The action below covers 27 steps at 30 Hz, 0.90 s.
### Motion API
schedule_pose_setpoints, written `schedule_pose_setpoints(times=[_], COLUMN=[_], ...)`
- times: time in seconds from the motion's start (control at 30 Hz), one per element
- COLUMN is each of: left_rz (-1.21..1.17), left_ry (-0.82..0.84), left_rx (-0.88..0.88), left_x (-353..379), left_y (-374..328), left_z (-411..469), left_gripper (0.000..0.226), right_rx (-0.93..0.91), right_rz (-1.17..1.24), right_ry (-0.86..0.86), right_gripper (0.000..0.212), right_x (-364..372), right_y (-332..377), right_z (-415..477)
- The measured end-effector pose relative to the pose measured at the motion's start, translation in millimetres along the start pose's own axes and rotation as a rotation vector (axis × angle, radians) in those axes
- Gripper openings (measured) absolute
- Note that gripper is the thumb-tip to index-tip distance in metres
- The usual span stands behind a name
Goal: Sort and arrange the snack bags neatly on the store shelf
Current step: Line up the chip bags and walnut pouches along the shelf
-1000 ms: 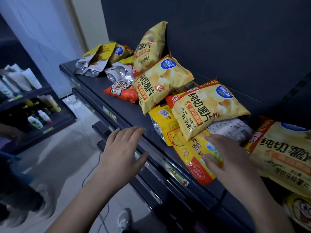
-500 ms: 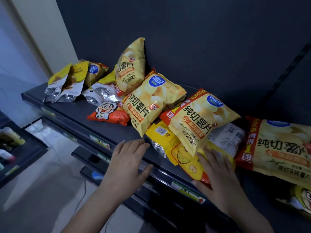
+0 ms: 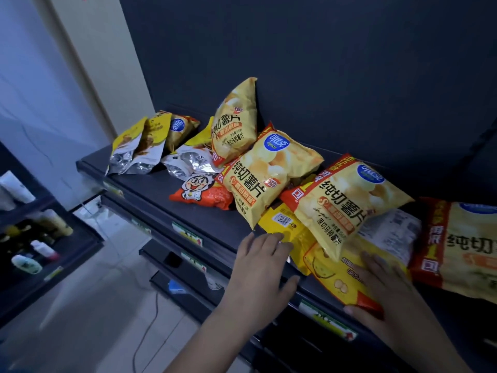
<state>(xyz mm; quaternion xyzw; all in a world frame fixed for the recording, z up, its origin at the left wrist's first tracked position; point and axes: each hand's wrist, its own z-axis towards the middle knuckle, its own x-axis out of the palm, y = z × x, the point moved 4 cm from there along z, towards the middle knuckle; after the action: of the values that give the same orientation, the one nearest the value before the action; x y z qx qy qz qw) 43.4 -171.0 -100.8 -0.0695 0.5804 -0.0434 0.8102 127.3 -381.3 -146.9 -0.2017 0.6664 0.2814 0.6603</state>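
Several snack bags lie jumbled on the dark shelf (image 3: 188,219). My right hand (image 3: 382,289) rests flat on a bright yellow bag (image 3: 336,278) at the shelf's front edge, fingers straight, thumb at its lower corner. My left hand (image 3: 261,267) hovers open over the shelf, fingertips at a second yellow bag (image 3: 285,224) with a barcode. Pale yellow chip bags lie on top: one in the middle (image 3: 266,176), one to the right (image 3: 344,205), one upright against the back wall (image 3: 234,125), one at the far right (image 3: 462,246). An orange cartoon-face bag (image 3: 201,193) lies to the left.
Silver-and-yellow bags (image 3: 137,146) and a crumpled foil bag (image 3: 188,162) sit at the shelf's left end. Lower shelves with price labels (image 3: 187,234) step out below. A rack of bottles (image 3: 35,249) stands at the left, across a tiled floor with a cable.
My right hand moved forward and settled flat on the bright yellow bag. My left hand slid right toward the barcode bag. The view swung left and closer to the shelf.
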Motion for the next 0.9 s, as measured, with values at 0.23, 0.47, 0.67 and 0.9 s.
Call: schedule_pose_setpoints(times=[0.23, 0.47, 0.67, 0.9], left_rz=[-0.020, 0.089, 0.055, -0.091], left_ry=[0.013, 0.026, 0.108, 0.294], left_rx=[0.075, 0.152, 0.142, 0.194], left_x=[12.2, 35.1, 54.6, 57.0], left_y=[-34.4, -63.0, -78.6, -100.3], left_z=[-2.7, 8.8, 12.7, 15.1], left_gripper=[0.050, 0.051, 0.049, 0.053], right_rx=[0.015, 0.069, 0.078, 0.108], right_rz=[0.169, 0.214, 0.240, 0.292], right_ry=[0.038, 0.057, 0.041, 0.049], right_gripper=[0.094, 0.081, 0.080, 0.088], right_x=[-6.3, -16.9, -18.1, -16.9], right_y=[-6.3, -13.7, -27.1, -46.1], right_z=[-12.2, -26.3, -39.8, -46.9])
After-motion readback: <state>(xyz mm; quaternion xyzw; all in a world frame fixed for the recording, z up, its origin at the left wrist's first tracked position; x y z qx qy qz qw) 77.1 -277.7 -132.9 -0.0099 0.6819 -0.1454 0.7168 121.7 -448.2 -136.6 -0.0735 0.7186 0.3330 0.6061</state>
